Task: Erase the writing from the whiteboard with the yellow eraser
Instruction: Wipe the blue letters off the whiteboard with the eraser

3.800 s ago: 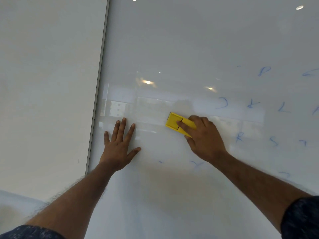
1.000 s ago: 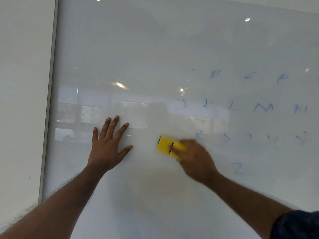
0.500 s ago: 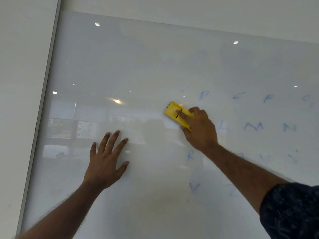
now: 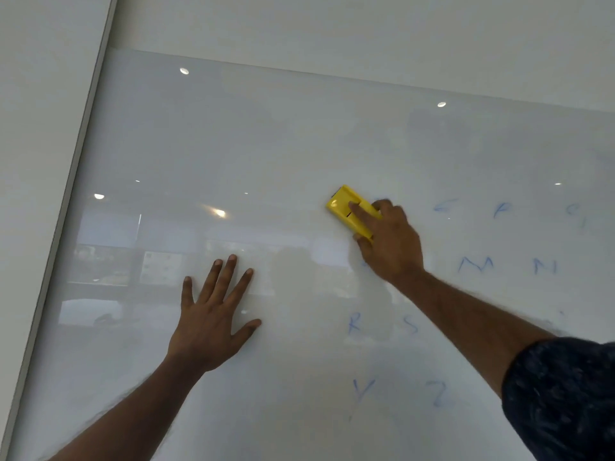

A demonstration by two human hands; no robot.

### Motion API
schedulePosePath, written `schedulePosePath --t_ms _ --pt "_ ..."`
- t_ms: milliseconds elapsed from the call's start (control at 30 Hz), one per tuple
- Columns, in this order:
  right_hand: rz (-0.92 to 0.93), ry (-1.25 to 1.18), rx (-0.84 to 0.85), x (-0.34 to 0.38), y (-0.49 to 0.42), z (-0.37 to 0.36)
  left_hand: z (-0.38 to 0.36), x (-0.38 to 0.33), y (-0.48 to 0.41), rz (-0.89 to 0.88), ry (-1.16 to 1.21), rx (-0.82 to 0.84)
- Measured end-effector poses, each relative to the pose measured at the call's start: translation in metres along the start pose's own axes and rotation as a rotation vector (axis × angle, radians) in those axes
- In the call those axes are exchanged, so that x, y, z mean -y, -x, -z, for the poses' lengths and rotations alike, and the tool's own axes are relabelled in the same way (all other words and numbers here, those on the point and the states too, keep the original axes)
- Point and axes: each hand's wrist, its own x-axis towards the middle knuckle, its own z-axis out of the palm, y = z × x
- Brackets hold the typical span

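Observation:
A glossy whiteboard (image 4: 233, 144) fills the view. My right hand (image 4: 391, 247) presses the yellow eraser (image 4: 344, 207) flat on the board at its upper middle, index finger along its back. Faint blue letters (image 4: 476, 264) stand in rows to the right of the eraser and below it, among them an R (image 4: 354, 322) and a Y (image 4: 362, 389). My left hand (image 4: 211, 316) lies flat on the board with fingers spread, lower left of the eraser, holding nothing. The board's left half carries no writing.
The board's grey frame (image 4: 71, 181) runs diagonally down the left side, with plain wall (image 4: 36, 94) beyond it and above the top edge. Ceiling lights and windows reflect in the glossy surface.
My right hand has carried the eraser up from the R row to the top row of letters. The view has tilted up, showing the board's top edge. My left hand stays flat.

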Motion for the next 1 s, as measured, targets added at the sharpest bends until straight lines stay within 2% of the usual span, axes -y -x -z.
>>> schedulePosePath --t_ms 67,167,233,300,400,467,533,667,733,800,933,1000 --pt "0.172 -0.043 0.029 0.013 0.027 -0.008 0.0 -0.007 -0.008 -0.021 0.001 -0.013" --pt "0.53 -0.019 0.146 0.019 0.068 -0.02 0.0 -0.019 -0.019 -0.063 0.0 -0.028" --pt "0.616 0.018 0.165 0.008 0.059 -0.017 0.001 -0.024 -0.028 -0.074 0.0 -0.039" --pt "0.537 0.04 0.111 -0.006 0.027 -0.012 0.002 -0.028 -0.04 -0.078 -0.006 -0.041" --pt "0.16 0.058 0.008 -0.025 -0.032 0.007 0.001 -0.034 -0.054 -0.062 0.002 -0.031" --pt "-0.008 0.066 -0.008 -0.028 -0.053 0.011 -0.002 -0.038 -0.056 -0.041 0.011 -0.031" --pt "0.007 0.037 -0.019 -0.015 -0.047 0.008 -0.005 -0.037 -0.055 -0.029 0.016 -0.043" --pt "0.405 -0.019 0.069 0.001 0.021 -0.011 -0.004 -0.036 -0.054 -0.031 0.026 -0.047" --pt "0.519 0.007 0.1 -0.016 0.035 -0.01 -0.005 -0.038 -0.053 -0.031 0.028 -0.043" --pt "0.427 0.043 0.061 -0.042 0.022 -0.002 -0.006 -0.038 -0.052 -0.026 0.024 -0.046" --pt "-0.022 0.069 -0.023 -0.086 -0.018 0.021 -0.006 -0.039 -0.052 -0.02 0.019 -0.045" --pt "-0.062 0.062 -0.042 -0.082 -0.01 0.019 -0.006 -0.039 -0.052 -0.018 0.021 -0.049"
